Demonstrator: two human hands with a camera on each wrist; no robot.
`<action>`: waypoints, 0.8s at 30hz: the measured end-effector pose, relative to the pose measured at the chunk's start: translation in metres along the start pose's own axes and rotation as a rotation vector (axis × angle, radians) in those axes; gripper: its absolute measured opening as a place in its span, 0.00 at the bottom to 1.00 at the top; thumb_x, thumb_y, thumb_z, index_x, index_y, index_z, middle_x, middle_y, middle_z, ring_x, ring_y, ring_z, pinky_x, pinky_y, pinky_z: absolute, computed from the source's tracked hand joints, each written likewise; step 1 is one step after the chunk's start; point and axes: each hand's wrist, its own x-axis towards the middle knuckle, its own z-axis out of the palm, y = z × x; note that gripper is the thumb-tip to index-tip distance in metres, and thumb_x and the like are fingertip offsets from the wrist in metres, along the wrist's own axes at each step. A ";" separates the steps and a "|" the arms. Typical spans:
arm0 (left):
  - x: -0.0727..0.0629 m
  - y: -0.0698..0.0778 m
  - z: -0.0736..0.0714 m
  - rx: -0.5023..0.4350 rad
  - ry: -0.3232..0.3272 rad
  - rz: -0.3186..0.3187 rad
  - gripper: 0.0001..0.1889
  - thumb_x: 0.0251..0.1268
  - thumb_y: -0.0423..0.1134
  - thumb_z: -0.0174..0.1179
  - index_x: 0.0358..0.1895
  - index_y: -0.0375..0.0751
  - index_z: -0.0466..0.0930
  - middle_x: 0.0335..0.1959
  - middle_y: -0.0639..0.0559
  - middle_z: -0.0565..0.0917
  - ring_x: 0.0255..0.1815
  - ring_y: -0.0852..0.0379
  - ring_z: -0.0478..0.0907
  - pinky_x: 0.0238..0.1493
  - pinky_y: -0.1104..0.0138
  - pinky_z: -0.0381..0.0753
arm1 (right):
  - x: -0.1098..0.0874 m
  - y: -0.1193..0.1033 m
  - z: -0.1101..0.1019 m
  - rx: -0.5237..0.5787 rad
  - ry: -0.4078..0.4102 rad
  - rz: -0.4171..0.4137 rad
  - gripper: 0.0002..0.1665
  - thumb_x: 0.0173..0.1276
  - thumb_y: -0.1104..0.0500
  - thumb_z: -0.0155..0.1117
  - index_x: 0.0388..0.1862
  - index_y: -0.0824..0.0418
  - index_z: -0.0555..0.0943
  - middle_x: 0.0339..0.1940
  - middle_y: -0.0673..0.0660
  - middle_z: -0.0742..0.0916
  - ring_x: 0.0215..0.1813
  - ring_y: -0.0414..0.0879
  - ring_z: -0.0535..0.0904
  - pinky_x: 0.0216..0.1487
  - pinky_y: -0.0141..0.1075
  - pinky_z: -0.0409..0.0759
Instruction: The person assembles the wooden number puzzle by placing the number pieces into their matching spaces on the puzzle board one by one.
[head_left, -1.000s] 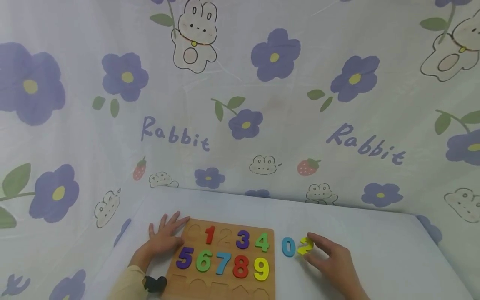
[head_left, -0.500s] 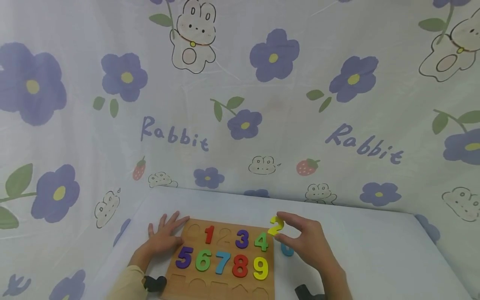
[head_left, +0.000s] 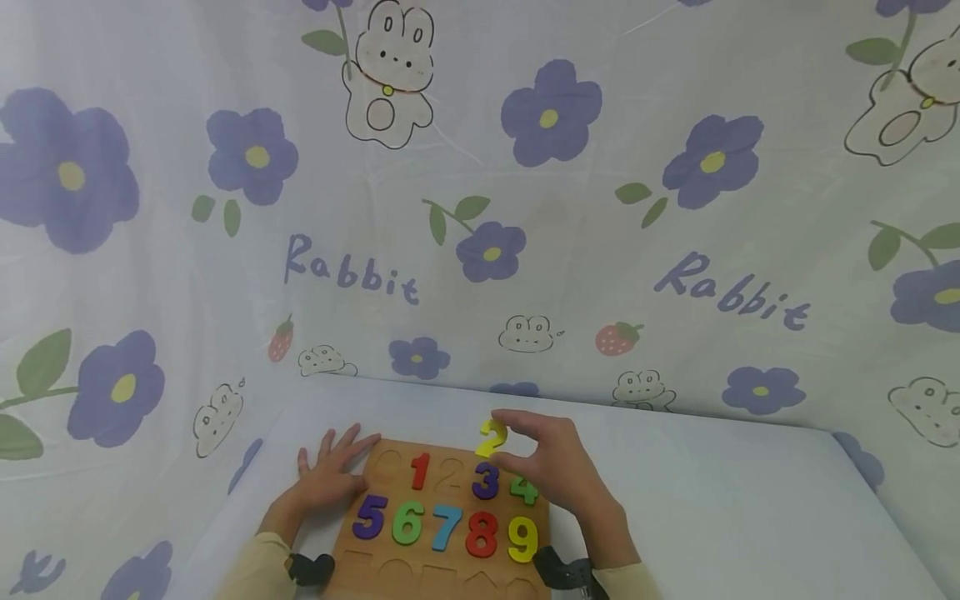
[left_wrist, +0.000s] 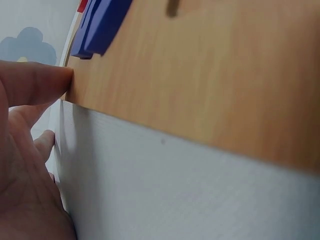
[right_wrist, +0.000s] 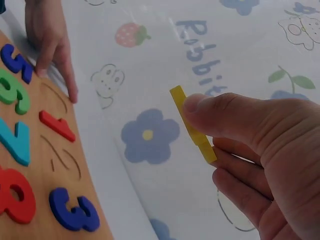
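My right hand (head_left: pixel 555 467) pinches a yellow number 2 (head_left: pixel 492 439) between thumb and fingers, raised over the top edge of a wooden number board (head_left: pixel 442 575). Seen edge-on in the right wrist view, the yellow 2 (right_wrist: pixel 192 125) is gripped by the thumb. My left hand (head_left: pixel 330 475) rests with spread fingers at the board's left edge, thumb touching it in the left wrist view. The board carries a red 1 (head_left: pixel 420 472), purple 3 (head_left: pixel 485 481) and green 4 (head_left: pixel 523 490), the last partly covered by my right hand. Outlined 2 and 0 recesses are bare.
A lower row holds a purple 5 (head_left: pixel 370 517), green 6 (head_left: pixel 408 522), blue 7 (head_left: pixel 446 527), red 8 (head_left: pixel 482 534) and yellow 9 (head_left: pixel 522 539). The white table (head_left: pixel 735 508) meets a flower-and-rabbit curtain (head_left: pixel 585 275). The blue 0 is hidden behind my right arm.
My right hand has lifted the yellow 2 from the table right of the board and carried it left, above the purple 3. The left hand has stayed in place.
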 end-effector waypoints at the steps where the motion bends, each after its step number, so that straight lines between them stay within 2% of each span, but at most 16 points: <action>1: 0.000 0.000 0.000 0.002 0.000 0.000 0.42 0.65 0.37 0.64 0.85 0.50 0.67 0.92 0.33 0.49 0.90 0.20 0.28 0.76 0.21 0.14 | 0.002 0.000 0.002 0.004 -0.006 -0.010 0.32 0.65 0.54 0.85 0.69 0.50 0.88 0.66 0.46 0.91 0.69 0.51 0.88 0.73 0.52 0.84; 11: 0.001 -0.002 0.001 0.001 0.004 -0.004 0.43 0.63 0.39 0.64 0.85 0.51 0.67 0.92 0.33 0.49 0.90 0.20 0.28 0.76 0.21 0.14 | 0.016 0.003 0.032 0.061 -0.097 -0.049 0.30 0.68 0.54 0.81 0.69 0.52 0.88 0.65 0.49 0.92 0.70 0.53 0.88 0.71 0.53 0.85; 18: -0.001 0.005 -0.001 -0.016 0.005 -0.006 0.42 0.63 0.37 0.65 0.85 0.49 0.68 0.91 0.33 0.49 0.89 0.20 0.28 0.76 0.20 0.14 | 0.017 0.011 0.057 0.024 -0.135 -0.038 0.30 0.70 0.54 0.80 0.70 0.54 0.86 0.66 0.53 0.92 0.72 0.56 0.86 0.72 0.56 0.84; 20: -0.002 0.006 -0.001 -0.014 0.006 -0.007 0.42 0.63 0.37 0.65 0.85 0.50 0.68 0.91 0.33 0.49 0.90 0.20 0.29 0.76 0.20 0.15 | 0.018 0.014 0.063 0.008 -0.141 -0.042 0.30 0.70 0.54 0.80 0.70 0.54 0.86 0.65 0.53 0.92 0.69 0.55 0.87 0.70 0.55 0.86; 24: -0.002 0.004 0.000 -0.012 0.022 -0.001 0.42 0.63 0.38 0.65 0.84 0.49 0.69 0.91 0.32 0.50 0.89 0.20 0.30 0.76 0.20 0.15 | 0.019 0.018 0.074 0.008 -0.166 -0.020 0.30 0.70 0.55 0.80 0.70 0.54 0.86 0.66 0.52 0.92 0.58 0.53 0.88 0.61 0.46 0.90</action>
